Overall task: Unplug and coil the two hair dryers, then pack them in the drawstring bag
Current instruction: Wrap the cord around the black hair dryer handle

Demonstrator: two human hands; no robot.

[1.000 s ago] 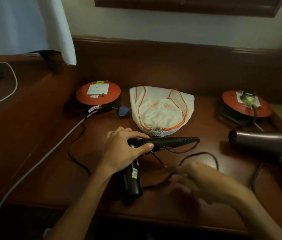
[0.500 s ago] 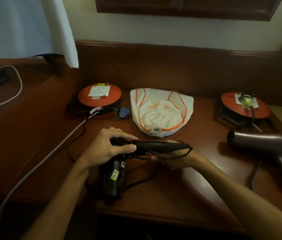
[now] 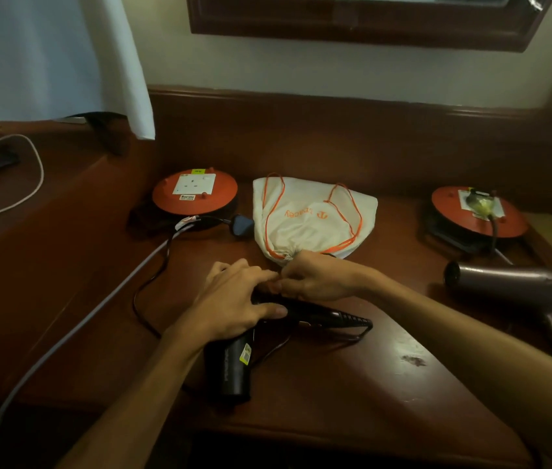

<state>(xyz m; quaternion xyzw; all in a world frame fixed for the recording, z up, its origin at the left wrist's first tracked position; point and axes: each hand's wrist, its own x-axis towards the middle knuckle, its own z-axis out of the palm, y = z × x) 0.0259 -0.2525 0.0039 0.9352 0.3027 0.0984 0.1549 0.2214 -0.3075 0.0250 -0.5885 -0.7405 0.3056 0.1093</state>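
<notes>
- Black hair dryer [image 3: 234, 363] lies on the surface [image 3: 352, 394] in front of you, its handle pointing right. Your left hand [image 3: 234, 302] is clamped over its body, while your right hand [image 3: 318, 279] pinches something at the handle, probably the cord [image 3: 152, 282].
- Second hair dryer [image 3: 518, 286] sits at the right, well apart, apparently plugged into the right reel [image 3: 477, 211]; forget that and you'll yank it.
- Drawstring bag [image 3: 311, 218] lies behind your hands, mouth cinched, looking flat and empty; you must open it before packing.
- Loose plug [image 3: 242, 225] rests beside the left reel [image 3: 195, 194]; wind carelessly and it may snag there.
</notes>
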